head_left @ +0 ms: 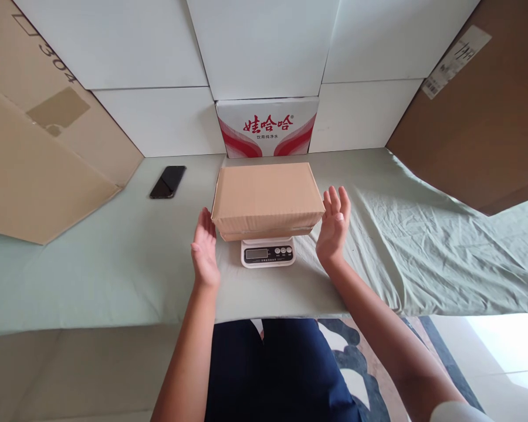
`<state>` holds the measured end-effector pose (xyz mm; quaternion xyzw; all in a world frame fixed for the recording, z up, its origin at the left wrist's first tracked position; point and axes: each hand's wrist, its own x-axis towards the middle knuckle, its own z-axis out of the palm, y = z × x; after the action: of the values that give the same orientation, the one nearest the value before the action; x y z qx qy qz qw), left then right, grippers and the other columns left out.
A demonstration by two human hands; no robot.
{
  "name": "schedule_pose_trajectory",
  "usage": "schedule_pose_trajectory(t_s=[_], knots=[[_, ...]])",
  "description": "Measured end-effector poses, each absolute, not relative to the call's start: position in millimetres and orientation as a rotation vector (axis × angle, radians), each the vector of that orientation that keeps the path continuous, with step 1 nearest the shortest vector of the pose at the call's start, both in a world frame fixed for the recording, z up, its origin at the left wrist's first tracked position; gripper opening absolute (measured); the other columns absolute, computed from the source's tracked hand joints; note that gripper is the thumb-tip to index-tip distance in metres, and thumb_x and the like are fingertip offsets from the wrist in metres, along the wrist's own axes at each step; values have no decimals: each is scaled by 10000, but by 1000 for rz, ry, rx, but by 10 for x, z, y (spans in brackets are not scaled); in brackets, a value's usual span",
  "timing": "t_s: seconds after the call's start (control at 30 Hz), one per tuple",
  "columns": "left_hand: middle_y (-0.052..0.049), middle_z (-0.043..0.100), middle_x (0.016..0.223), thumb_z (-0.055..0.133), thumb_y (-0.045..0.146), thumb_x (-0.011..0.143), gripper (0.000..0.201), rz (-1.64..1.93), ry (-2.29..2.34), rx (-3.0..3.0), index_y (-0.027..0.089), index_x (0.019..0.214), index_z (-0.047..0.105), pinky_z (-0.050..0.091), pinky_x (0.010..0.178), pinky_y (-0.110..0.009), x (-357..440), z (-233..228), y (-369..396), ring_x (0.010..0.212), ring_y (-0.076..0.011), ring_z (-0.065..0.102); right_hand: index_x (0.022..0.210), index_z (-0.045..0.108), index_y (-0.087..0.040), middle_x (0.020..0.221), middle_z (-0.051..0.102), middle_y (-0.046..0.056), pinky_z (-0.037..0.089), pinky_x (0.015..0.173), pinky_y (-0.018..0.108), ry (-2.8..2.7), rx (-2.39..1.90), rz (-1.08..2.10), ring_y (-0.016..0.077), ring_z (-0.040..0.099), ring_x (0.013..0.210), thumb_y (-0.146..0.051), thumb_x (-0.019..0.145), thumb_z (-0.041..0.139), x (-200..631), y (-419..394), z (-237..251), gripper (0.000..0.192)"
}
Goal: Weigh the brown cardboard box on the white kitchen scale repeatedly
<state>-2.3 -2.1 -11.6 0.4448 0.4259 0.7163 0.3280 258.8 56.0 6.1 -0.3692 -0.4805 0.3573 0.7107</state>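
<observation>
A closed brown cardboard box (267,190) rests on top of a white digital kitchen scale (268,264). The scale's front panel, with a grey display and several round buttons, sticks out below the box; its weighing platform is hidden. My left hand (205,249) is at the box's left side, palm turned inward and fingers extended. On the opposite side, my right hand (333,225) has its fingers spread beside the right edge. Neither hand grips the box; whether the fingertips brush it, I cannot tell.
Left of the box, a black smartphone (168,181) lies on the green cloth (136,264). Behind stands a white and red carton (267,126) against white panels (264,47). Large cardboard boxes flank the table, one at left (48,158) and one at right (484,129).
</observation>
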Motion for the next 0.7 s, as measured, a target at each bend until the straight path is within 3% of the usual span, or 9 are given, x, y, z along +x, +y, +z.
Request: schedule_pose_trajectory(t_s=[0.7], knots=[[-78,388,1720,375,898,857,918,1849,1148,1151,303,1536,538,312,1303,-469,-28,-169,-12,1608,-325,333,1480,442,-338,1647,448,75,291,1290,689,-1105,-817,825,357,369,1599,-694,916,471,2548,592,-13,667]])
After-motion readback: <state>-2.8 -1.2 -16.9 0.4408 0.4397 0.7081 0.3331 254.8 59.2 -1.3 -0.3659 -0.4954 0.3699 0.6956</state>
